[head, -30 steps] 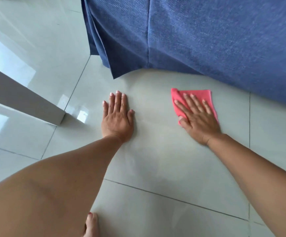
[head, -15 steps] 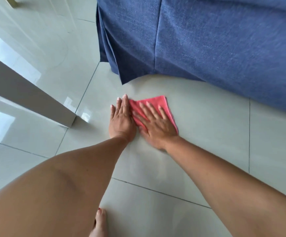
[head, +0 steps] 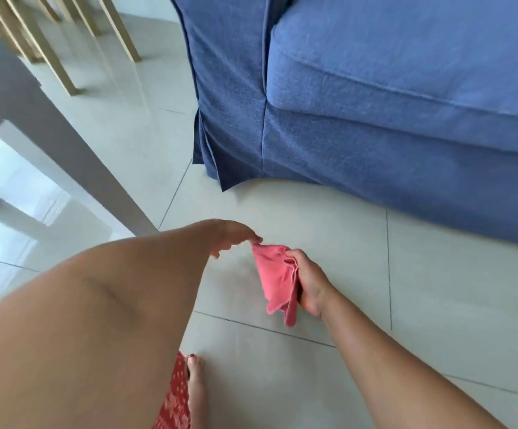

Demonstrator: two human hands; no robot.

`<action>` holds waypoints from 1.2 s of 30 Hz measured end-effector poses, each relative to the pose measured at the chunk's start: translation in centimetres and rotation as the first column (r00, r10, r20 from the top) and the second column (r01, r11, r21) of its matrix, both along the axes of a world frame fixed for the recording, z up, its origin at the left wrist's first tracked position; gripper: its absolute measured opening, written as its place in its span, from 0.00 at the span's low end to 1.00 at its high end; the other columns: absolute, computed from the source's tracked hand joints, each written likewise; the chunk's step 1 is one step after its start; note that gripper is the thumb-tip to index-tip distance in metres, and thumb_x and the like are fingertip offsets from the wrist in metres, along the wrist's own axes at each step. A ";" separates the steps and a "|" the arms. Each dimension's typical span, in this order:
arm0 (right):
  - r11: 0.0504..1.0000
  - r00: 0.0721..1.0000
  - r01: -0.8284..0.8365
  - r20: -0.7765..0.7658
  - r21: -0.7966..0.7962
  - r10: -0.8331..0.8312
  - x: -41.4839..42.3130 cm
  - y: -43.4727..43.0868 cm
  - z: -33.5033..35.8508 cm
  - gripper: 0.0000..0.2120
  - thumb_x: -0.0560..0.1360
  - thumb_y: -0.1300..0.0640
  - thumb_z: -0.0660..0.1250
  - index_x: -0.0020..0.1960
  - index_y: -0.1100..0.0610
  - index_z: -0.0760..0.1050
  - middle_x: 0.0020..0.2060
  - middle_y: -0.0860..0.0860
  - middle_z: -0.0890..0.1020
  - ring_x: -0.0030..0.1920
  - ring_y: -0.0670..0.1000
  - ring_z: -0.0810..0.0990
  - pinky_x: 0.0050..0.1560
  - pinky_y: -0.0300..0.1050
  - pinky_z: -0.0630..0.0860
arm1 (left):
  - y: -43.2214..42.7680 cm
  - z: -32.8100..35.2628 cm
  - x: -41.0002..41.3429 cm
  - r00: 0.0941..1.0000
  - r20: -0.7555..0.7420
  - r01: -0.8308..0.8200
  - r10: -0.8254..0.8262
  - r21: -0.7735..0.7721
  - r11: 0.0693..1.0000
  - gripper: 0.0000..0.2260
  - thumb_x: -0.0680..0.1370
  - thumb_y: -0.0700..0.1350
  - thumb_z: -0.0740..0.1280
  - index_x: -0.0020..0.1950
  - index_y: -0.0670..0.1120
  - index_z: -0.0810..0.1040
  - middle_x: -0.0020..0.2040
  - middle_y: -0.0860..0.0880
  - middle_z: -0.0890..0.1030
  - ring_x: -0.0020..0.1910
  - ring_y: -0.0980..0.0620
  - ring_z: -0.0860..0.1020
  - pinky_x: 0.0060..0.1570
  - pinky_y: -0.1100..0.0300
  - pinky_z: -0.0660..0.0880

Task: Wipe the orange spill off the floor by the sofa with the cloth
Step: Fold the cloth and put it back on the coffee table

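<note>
Fingers point(head: 291, 253) bunch cloth point(head: 278, 280) — sofa point(head: 375, 103) beyond.

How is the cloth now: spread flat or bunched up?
Bunched up: the cloth hangs gathered from the right hand, off the floor.

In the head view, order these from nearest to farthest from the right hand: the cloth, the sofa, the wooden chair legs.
1. cloth, gripped in the right hand.
2. sofa, ahead on the floor.
3. wooden chair legs, far upper left.

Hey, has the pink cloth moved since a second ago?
Yes. The pink cloth is off the floor tiles, bunched in the right hand, left hand pinching its corner; earlier it lay flat nearer the blue sofa.
</note>
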State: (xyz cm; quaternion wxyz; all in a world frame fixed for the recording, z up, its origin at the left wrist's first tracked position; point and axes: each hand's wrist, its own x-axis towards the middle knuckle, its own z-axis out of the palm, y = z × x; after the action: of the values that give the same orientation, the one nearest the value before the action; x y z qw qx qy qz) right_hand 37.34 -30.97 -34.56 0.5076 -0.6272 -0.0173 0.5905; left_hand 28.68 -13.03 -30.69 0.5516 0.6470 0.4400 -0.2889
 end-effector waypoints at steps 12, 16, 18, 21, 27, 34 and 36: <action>0.876 0.944 0.255 -0.301 0.410 -0.134 -2.8 2.8 24.5 0.29 0.76 0.32 0.56 0.49 0.58 0.78 0.49 0.61 0.84 0.49 0.60 0.85 0.57 0.54 0.75 | 1.8 22.8 -7.6 0.787 0.504 -0.302 0.357 -0.189 0.934 0.19 0.70 0.47 0.76 0.58 0.43 0.80 0.47 0.47 0.86 0.43 0.51 0.84 0.50 0.55 0.78; 0.887 0.990 0.046 -0.143 0.460 0.022 -8.0 6.5 31.4 0.22 0.78 0.46 0.65 0.59 0.64 0.79 0.55 0.62 0.83 0.54 0.59 0.83 0.54 0.51 0.79 | 4.3 31.6 -13.7 0.736 0.579 -0.420 0.351 -0.016 0.907 0.25 0.69 0.47 0.76 0.63 0.39 0.77 0.54 0.43 0.84 0.51 0.46 0.83 0.53 0.54 0.79; 0.898 0.998 0.007 0.058 0.440 -0.036 -11.6 9.0 33.6 0.08 0.75 0.61 0.70 0.52 0.64 0.79 0.45 0.58 0.84 0.40 0.54 0.83 0.36 0.45 0.81 | 5.6 35.1 -17.7 0.699 0.627 -0.469 0.344 0.040 0.882 0.30 0.66 0.47 0.78 0.64 0.37 0.75 0.58 0.39 0.82 0.55 0.42 0.82 0.59 0.50 0.77; 0.888 0.981 0.007 0.170 0.459 -0.095 -16.6 12.6 36.1 0.08 0.72 0.66 0.72 0.51 0.63 0.78 0.39 0.57 0.82 0.34 0.52 0.80 0.28 0.43 0.79 | 7.2 38.6 -23.6 0.660 0.675 -0.538 0.329 0.119 0.834 0.35 0.63 0.50 0.79 0.65 0.36 0.74 0.61 0.37 0.80 0.57 0.40 0.81 0.60 0.49 0.76; 0.861 0.964 -0.237 0.217 0.449 0.153 -25.7 17.7 38.4 0.15 0.71 0.63 0.74 0.57 0.64 0.78 0.38 0.56 0.81 0.37 0.55 0.81 0.31 0.47 0.80 | 10.1 39.9 -34.9 0.688 0.555 -0.685 0.468 0.284 0.671 0.32 0.62 0.57 0.79 0.58 0.40 0.80 0.52 0.38 0.84 0.51 0.38 0.83 0.59 0.45 0.77; 0.918 0.817 -0.248 0.576 0.310 0.026 -27.5 20.9 34.2 0.07 0.69 0.65 0.73 0.41 0.54 0.79 0.40 0.53 0.84 0.42 0.55 0.84 0.47 0.53 0.83 | 13.0 34.0 -35.7 0.787 0.417 -0.616 0.455 0.580 0.533 0.22 0.72 0.58 0.73 0.59 0.44 0.81 0.56 0.43 0.81 0.54 0.42 0.80 0.58 0.52 0.76; 0.933 0.697 -0.263 0.717 0.248 0.006 -26.8 21.4 33.2 0.05 0.69 0.61 0.74 0.41 0.52 0.81 0.39 0.49 0.84 0.44 0.54 0.84 0.47 0.46 0.80 | 13.6 32.0 -34.1 0.844 0.386 -0.529 0.373 0.712 0.462 0.18 0.75 0.57 0.69 0.55 0.45 0.83 0.55 0.43 0.82 0.52 0.44 0.79 0.52 0.55 0.75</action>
State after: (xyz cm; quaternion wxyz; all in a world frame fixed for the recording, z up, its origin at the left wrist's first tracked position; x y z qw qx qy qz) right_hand 10.53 -9.55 -1.36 0.5147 -0.7070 -0.3553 0.3301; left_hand -5.41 0.54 1.26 0.2960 0.7048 0.6262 0.1535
